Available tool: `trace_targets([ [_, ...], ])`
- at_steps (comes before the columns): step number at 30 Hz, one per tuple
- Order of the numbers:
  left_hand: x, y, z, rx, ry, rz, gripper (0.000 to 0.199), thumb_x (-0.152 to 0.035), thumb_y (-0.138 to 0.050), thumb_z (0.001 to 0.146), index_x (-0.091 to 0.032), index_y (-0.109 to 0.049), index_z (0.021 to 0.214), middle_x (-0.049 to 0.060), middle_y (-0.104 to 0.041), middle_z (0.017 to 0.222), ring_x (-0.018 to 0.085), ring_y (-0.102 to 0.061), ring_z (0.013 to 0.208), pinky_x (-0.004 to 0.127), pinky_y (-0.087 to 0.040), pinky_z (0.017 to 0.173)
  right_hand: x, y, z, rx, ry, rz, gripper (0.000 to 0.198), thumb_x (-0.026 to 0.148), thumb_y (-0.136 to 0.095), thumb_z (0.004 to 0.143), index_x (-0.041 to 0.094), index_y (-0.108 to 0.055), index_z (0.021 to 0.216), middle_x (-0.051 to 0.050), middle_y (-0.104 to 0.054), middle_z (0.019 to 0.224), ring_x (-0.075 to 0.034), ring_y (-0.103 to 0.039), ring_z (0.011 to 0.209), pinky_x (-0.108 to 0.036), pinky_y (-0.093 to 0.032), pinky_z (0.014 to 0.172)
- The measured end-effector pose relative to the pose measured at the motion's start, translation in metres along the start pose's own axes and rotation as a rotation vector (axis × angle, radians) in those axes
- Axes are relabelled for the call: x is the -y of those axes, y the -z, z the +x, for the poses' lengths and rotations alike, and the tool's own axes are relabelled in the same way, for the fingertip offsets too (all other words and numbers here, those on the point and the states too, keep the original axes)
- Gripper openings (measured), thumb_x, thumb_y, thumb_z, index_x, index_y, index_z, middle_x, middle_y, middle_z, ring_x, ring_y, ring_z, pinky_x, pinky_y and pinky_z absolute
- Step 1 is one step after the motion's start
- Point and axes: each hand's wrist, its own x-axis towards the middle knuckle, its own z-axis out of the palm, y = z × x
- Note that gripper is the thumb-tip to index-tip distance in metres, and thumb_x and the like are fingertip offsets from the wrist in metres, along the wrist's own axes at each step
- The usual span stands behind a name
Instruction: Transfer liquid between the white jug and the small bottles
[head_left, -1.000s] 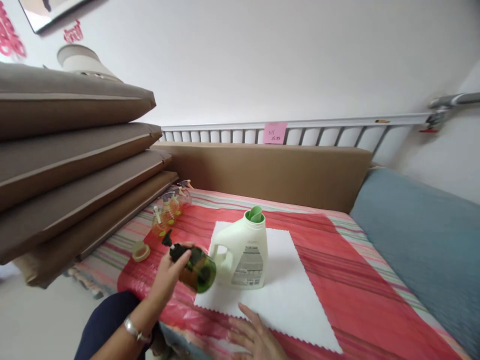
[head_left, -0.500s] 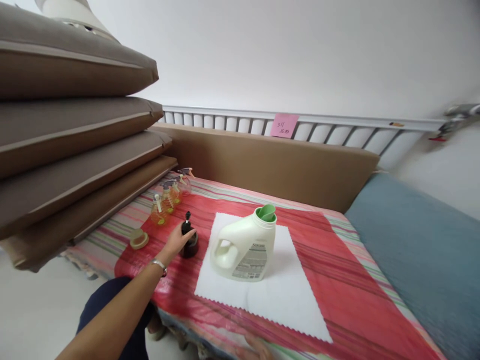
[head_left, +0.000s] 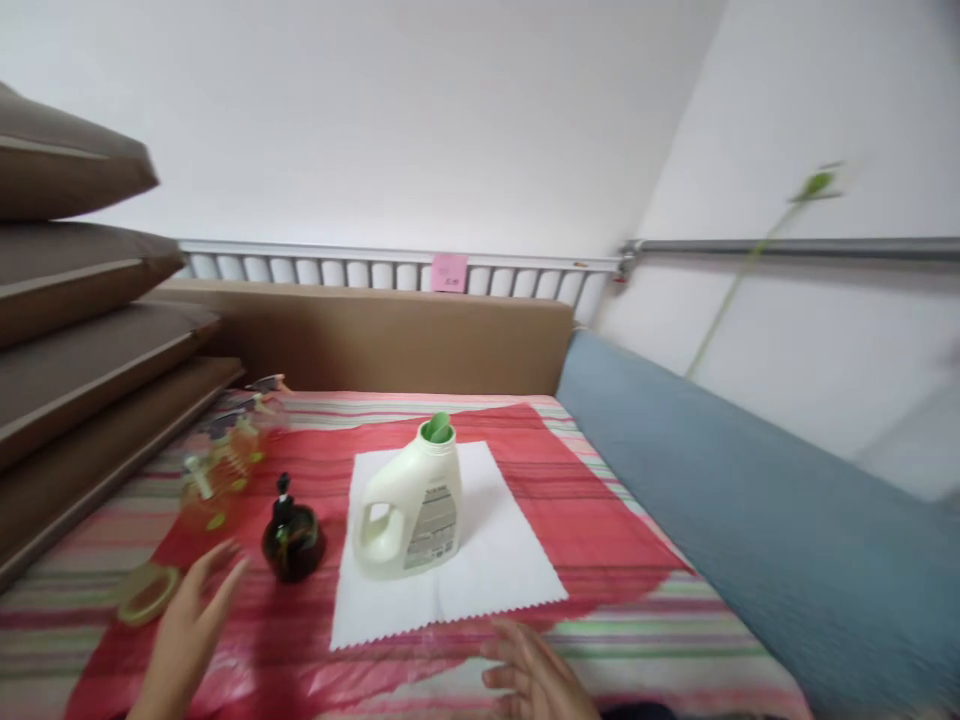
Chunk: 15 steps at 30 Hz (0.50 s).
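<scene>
My left hand (head_left: 187, 625) is open, its fingers apart, just left of and in front of a dark pump bottle (head_left: 295, 540) with a black pump head. The bottle stands upright on the red sheet (head_left: 315, 450), and my hand does not touch it. A yellowish round lid (head_left: 148, 594) lies beside my left hand. Low in the view, my right hand (head_left: 532, 672) is open and holds nothing, near the front edge of a white cloth (head_left: 502, 560). Upright on that cloth stands a cream detergent jug (head_left: 412, 500) with a green spout (head_left: 438, 428) in its mouth.
Several clear spray bottles (head_left: 232, 455) with orange-yellow tints stand at the left. Stacked brown cushions (head_left: 82, 350) rise beside them. A brown padded board (head_left: 390, 340) closes the back below a pink note (head_left: 449, 273). A blue-grey padded side (head_left: 712, 480) runs along the right.
My left hand has let go of the dark pump bottle and drawn back to its left. My right hand has come further into view. The camera has turned right.
</scene>
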Motion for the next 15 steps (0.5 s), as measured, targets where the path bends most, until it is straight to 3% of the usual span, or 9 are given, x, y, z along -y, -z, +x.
trace_targets([
  [3,-0.007,0.019,-0.020,0.046,0.051,0.033,0.046,-0.064,-0.058,0.061,-0.025,-0.065,0.084,0.006,-0.070,0.092,0.034,-0.060,0.098,0.048,-0.043,0.091,0.026,-0.011,-0.004,-0.072,0.132,-0.068,0.053,0.064,-0.063,0.066,0.018,-0.066,0.093,-0.009,-0.070,0.083,-0.019,-0.064,0.070,-0.031,-0.047,0.061],
  [6,-0.035,0.021,-0.031,0.078,0.045,-0.050,0.045,-0.066,-0.057,0.062,-0.022,-0.064,0.068,0.004,-0.069,0.070,0.029,-0.063,0.075,0.041,-0.049,0.075,0.052,-0.028,-0.002,-0.128,0.267,-0.166,0.057,0.069,-0.056,0.068,0.015,-0.067,0.082,-0.009,-0.069,0.077,-0.018,-0.063,0.063,-0.029,-0.046,0.056],
  [9,-0.074,0.010,-0.034,0.183,-0.006,-0.164,0.053,-0.064,-0.043,0.076,-0.021,-0.056,0.049,0.002,-0.057,0.049,0.019,-0.051,0.051,0.032,-0.042,0.054,0.076,-0.049,-0.001,-0.146,0.404,-0.292,0.065,0.075,-0.045,0.069,0.014,-0.064,0.062,-0.007,-0.066,0.063,-0.017,-0.061,0.056,-0.027,-0.045,0.051],
  [15,-0.128,-0.019,-0.037,0.385,0.040,-0.286,0.071,-0.064,-0.017,0.084,-0.020,-0.045,0.036,0.001,-0.040,0.035,0.014,-0.038,0.037,0.027,-0.028,0.042,0.097,-0.079,-0.011,-0.108,0.545,-0.477,0.076,0.079,-0.024,0.074,0.016,-0.053,0.042,-0.004,-0.054,0.044,-0.013,-0.053,0.044,-0.025,-0.040,0.047],
])
